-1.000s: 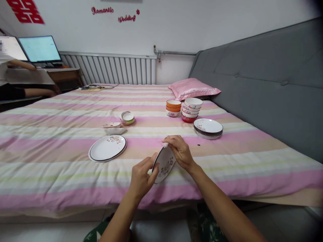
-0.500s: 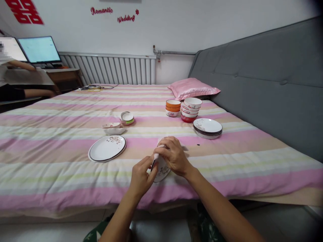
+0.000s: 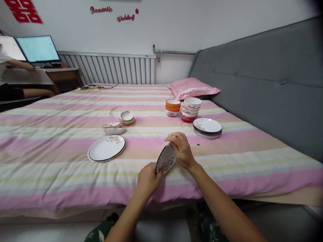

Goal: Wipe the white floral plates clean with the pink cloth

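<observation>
Both of my hands hold a small white plate [image 3: 166, 160] with a dark rim and a flower pattern, tilted on edge above the near part of the striped bed [image 3: 63, 174]. My left hand [image 3: 147, 179] pinches its lower rim. My right hand [image 3: 180, 149] closes over its upper rim, with something white under the fingers that I cannot make out. A larger white plate [image 3: 107, 148] lies flat to the left.
A stack of plates [image 3: 207, 128] lies at the right, with stacked bowls [image 3: 191, 109] and orange bowls [image 3: 173, 108] behind it. Small dishes [image 3: 127, 118] and a shallow dish [image 3: 113, 128] sit mid-bed. A pink pillow [image 3: 193, 88] meets the grey headboard [image 3: 264, 80]. Another person [image 3: 15, 79] sits far left by monitors.
The tilted plate has turned in my hands; my right hand slid along its upper rim and back, and my left hand has dropped to the lower edge.
</observation>
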Tool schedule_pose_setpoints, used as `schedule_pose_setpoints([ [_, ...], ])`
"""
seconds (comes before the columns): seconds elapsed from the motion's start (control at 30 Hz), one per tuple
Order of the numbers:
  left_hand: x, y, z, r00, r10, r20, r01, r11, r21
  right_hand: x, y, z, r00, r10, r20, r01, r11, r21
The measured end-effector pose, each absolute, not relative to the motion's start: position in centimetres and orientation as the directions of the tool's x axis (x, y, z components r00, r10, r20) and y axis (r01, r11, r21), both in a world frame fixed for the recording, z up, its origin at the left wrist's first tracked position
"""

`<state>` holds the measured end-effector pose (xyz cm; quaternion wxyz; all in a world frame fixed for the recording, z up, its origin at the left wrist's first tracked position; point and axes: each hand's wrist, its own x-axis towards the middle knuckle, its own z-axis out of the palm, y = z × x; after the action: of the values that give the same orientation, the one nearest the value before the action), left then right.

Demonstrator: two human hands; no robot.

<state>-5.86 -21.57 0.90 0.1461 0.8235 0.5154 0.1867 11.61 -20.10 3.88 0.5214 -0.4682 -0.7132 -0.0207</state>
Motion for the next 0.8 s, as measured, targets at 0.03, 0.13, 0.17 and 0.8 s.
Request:
schedule_pose_setpoints([
  [0.03,-5.7,-21.7,0.9,0.403,0.901,0.161,0.803,-0.432,0.411,11.8,-20.1,3.9,0.0,0.647,0.763,0.682,0.558,-0.473],
  [0.13,-5.3,-21.9,0.9,0.407,0.897,0.173,0.825,-0.442,0.352,12.2,-20.1,3.9,0.029,0.652,0.758,0.67,0.55,-0.499],
  [0.17,-5.2,-22.0,0.9,0.405,0.897,0.176,0.83,-0.441,0.342,12.3,-20.1,3.9,0.034,0.655,0.755,0.668,0.547,-0.504],
  [0.8,-7.3,-20.4,2.0,0.23,0.551,0.802,0.803,-0.573,0.164,12.4,-20.3,1.9,0.255,0.661,0.706,0.529,0.516,-0.674],
])
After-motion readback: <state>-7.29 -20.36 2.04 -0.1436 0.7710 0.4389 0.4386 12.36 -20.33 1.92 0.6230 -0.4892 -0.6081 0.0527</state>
